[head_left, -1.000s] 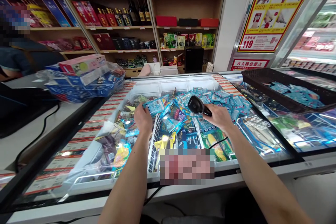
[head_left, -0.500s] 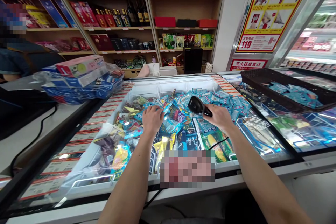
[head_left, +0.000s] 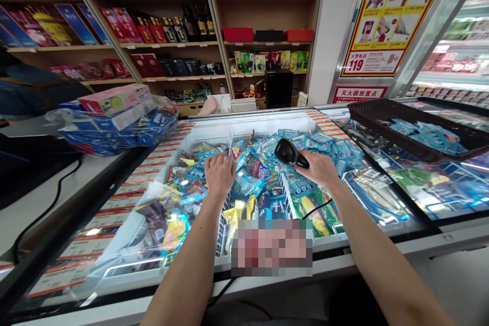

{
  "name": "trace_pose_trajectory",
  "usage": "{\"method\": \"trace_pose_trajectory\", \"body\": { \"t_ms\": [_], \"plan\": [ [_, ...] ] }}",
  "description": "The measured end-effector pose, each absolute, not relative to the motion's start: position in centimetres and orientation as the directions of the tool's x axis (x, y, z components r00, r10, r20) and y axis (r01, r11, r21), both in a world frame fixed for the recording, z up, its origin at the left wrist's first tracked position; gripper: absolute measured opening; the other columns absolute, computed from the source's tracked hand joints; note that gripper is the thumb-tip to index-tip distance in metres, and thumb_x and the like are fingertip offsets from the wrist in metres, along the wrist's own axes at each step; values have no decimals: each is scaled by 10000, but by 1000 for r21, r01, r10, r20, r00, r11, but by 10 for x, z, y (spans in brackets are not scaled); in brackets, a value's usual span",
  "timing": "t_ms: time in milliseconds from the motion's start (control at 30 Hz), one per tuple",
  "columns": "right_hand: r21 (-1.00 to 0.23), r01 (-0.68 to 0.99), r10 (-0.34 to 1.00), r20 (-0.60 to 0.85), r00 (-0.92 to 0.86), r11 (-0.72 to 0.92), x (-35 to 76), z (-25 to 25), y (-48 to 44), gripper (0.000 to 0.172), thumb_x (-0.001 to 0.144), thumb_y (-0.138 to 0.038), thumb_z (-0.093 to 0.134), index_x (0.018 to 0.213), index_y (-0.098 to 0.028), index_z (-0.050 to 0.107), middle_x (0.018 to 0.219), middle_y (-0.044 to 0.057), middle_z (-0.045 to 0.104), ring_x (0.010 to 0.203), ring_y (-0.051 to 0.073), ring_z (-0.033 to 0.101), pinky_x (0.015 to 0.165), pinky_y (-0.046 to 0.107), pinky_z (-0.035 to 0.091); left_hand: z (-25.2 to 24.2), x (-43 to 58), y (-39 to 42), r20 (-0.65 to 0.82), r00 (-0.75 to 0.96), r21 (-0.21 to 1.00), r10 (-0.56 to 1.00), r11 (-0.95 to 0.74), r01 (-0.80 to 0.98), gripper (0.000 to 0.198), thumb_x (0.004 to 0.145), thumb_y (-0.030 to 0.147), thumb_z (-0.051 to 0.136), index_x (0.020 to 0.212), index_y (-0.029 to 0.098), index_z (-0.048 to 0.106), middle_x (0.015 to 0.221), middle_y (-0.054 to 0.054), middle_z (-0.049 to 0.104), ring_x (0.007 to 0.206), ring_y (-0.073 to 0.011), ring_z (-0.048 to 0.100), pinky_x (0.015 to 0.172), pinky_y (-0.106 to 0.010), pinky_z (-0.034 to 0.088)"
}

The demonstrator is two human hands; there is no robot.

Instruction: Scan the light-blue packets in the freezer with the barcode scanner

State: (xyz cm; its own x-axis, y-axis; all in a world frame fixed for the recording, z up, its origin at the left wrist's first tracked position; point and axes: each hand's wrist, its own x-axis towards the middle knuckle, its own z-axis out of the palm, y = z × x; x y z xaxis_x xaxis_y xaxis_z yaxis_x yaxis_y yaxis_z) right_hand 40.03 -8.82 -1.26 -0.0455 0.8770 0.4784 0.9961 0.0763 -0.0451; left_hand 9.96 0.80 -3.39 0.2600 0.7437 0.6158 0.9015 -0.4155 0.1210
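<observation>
Shop freezer close-up: R hand [head_left: 319, 170] clenched round black handheld barcode scanner [head_left: 287, 153], fingers [head_left: 308, 162] wrapped firmly on the grip, nose angled up-left, clear of stock. Sound hold: handle well into palm, wrist low, head free to aim w/o knocking the pile. L hand [head_left: 219, 175] low over the heap, fingers [head_left: 217, 161] splayed and released, grasping nothing visible; tips on or just above the stock, exact contact hard to tell. Blue-and-white foil packets [head_left: 244, 182] lie directly under and just ahead of L fingers, spreading right to sit below scanner nose, approx. midway btwn both hands. Mixed snack bags [head_left: 178, 229] fill the left side of white chest freezer [head_left: 248, 123], wire divider [head_left: 225, 224] running below L wrist. Thin black cable [head_left: 315, 207] crosses stock near R wrist, source unclear. Dark woven basket [head_left: 382, 112] w/ more blue packets [head_left: 428, 135] sits on freezer glass at right; plastic-wrapped boxes [head_left: 114, 122] on desk [head_left: 42, 198] at left.
</observation>
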Motion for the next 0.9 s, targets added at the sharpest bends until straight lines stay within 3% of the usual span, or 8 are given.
{"method": "trace_pose_trajectory", "body": {
  "t_ms": [233,433,600,733,900],
  "plan": [
    [-64,997,875,484,-15,53,401,-11,-88,397,829,-473,484,1144,-239,544,933,50,673,820,204,619,650,274,398,-38,139,3,508,529,193,680,-688,700,476,889,424,373,1330,250,415,1333,-83,484,1231,-244,426,1021,-416,308],
    [-62,997,881,474,-11,45,401,-11,-88,386,842,-479,461,1146,-252,538,957,41,671,820,201,622,643,275,398,-42,154,1,383,704,227,598,-800,555,607,885,498,357,1428,269,212,1475,-43,302,1366,-210,248,1080,-381,251],
    [-35,999,895,446,-21,41,398,-11,-88,392,842,-485,461,1147,-251,537,948,42,673,827,201,621,650,274,391,-38,152,0,352,721,224,597,-802,554,490,898,491,335,1353,312,372,1378,-23,455,1293,-206,376,1056,-389,273],
    [-22,999,903,429,-14,26,396,-11,-88,384,840,-488,458,1124,-243,542,916,41,674,814,199,620,636,267,379,-35,149,0,404,684,197,608,-787,584,416,914,466,298,1134,236,567,1162,-62,587,1092,-197,527,929,-349,382],
    [-19,999,901,432,-20,31,396,-11,-89,377,837,-495,453,1105,-246,545,906,34,674,799,201,618,629,270,371,-34,145,0,476,556,167,681,-691,703,396,913,461,294,924,183,576,923,-82,600,914,-203,557,830,-341,410]
  ]
}}
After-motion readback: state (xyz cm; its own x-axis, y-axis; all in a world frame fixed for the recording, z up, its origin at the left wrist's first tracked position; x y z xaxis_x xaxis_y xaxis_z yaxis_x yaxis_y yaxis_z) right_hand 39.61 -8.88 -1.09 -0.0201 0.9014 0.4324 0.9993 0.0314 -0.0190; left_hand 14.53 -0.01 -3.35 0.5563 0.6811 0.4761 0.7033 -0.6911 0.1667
